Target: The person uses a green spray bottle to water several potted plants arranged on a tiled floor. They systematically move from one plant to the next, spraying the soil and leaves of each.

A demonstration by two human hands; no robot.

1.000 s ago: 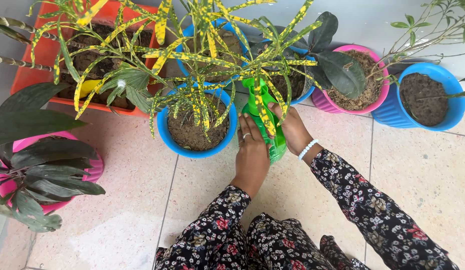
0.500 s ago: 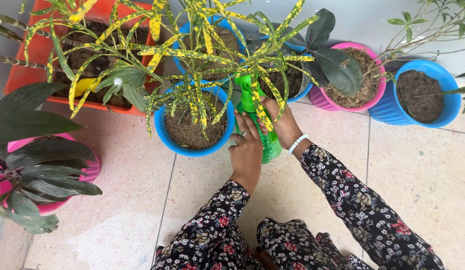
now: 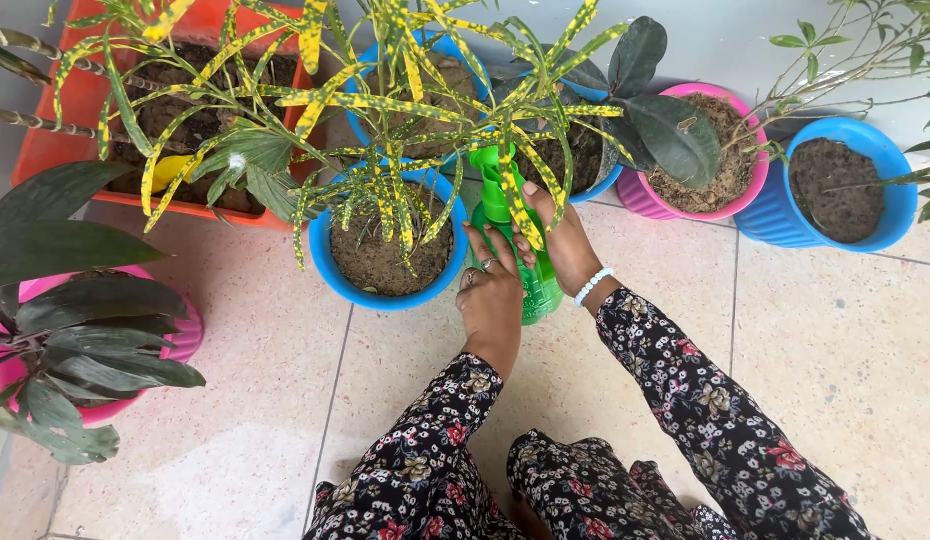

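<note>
Beside the blue pot [image 3: 325, 262] of yellow-speckled leaves, both hands wrap a green spray bottle [image 3: 533, 290]: left hand [image 3: 492, 300] on its side, right hand [image 3: 562, 245] gripping its neck.

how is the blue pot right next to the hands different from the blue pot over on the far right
The round blue plastic pot beside the hands carries a bushy plant with narrow yellow-speckled green leaves spreading over its soil. The ribbed blue pot at the far right shows mostly bare dark soil, with only thin twiggy stems leaning across it. The left hand is close to the first; the second stands apart from both hands. Both sit on the speckled tile floor.
</note>
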